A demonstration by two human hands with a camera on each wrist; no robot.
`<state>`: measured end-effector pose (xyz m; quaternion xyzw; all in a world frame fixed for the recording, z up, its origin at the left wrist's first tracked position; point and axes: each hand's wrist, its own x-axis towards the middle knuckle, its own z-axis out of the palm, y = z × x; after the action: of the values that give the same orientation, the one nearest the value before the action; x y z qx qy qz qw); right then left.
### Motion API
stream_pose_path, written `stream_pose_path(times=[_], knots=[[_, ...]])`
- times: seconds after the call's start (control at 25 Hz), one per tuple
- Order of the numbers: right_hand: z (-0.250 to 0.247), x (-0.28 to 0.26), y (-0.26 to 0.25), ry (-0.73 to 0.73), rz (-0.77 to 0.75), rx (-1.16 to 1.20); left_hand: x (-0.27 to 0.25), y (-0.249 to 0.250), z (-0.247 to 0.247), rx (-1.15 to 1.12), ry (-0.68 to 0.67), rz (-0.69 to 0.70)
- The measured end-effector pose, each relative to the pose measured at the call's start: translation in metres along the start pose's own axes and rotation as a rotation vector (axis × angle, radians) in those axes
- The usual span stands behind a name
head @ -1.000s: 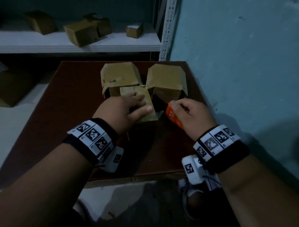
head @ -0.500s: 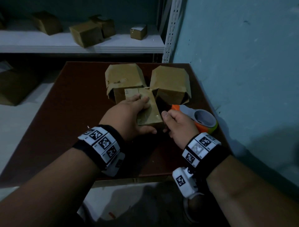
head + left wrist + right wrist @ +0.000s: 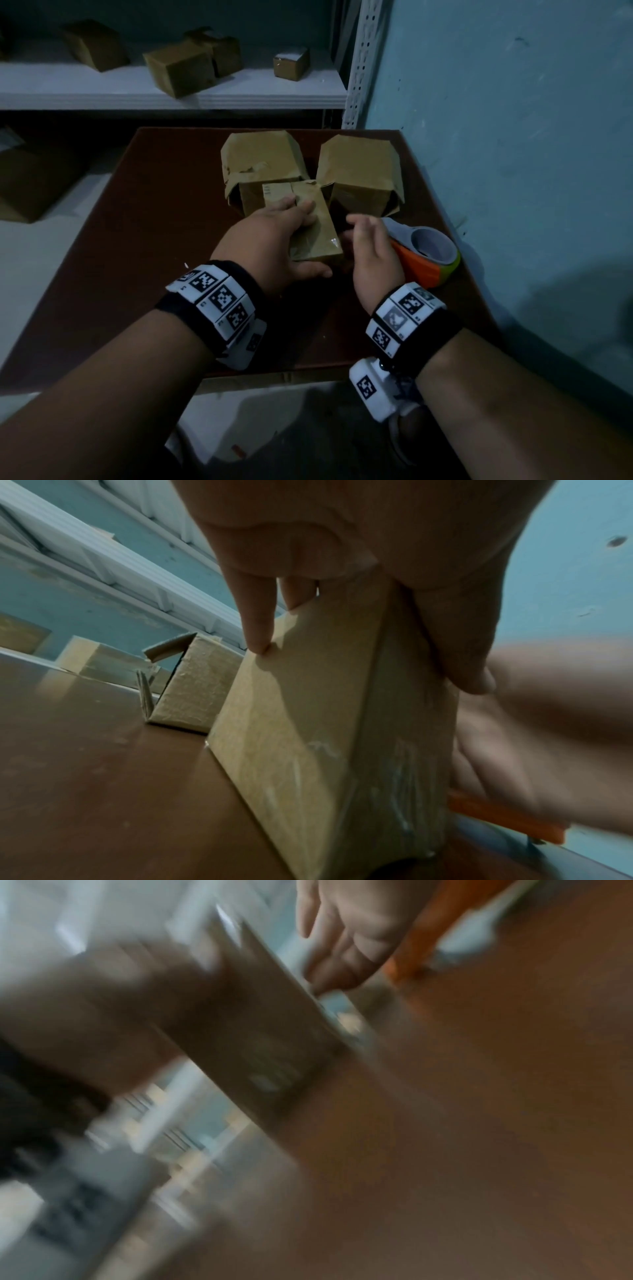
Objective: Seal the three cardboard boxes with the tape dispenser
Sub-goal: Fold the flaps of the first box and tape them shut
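On the brown table (image 3: pixel 137 240), your left hand (image 3: pixel 270 240) gripped the near box (image 3: pixel 315 233) — thumb and fingers wrapped round it in the left wrist view. Your right hand (image 3: pixel 370 253) hung relaxed, holding nothing, beside the tape dispenser (image 3: pixel 428 253) — the right wrist view was blurred.

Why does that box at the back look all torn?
The back left box has a ragged rip along its top flap, with a flap hanging loose at the side. The back right box has flaps splaying out too. Neither looks taped shut. The near box under the left hand looks neater, with shiny tape.
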<state>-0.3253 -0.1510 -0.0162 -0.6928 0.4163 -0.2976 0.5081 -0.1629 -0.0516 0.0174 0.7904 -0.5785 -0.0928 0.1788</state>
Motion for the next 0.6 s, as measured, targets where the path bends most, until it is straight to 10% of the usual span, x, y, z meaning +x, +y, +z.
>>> stream_pose_path(times=[0.6], knots=[[0.02,-0.006,-0.017,-0.149,-0.04,0.159,-0.009,-0.01,0.009,-0.403,0.024,0.025]])
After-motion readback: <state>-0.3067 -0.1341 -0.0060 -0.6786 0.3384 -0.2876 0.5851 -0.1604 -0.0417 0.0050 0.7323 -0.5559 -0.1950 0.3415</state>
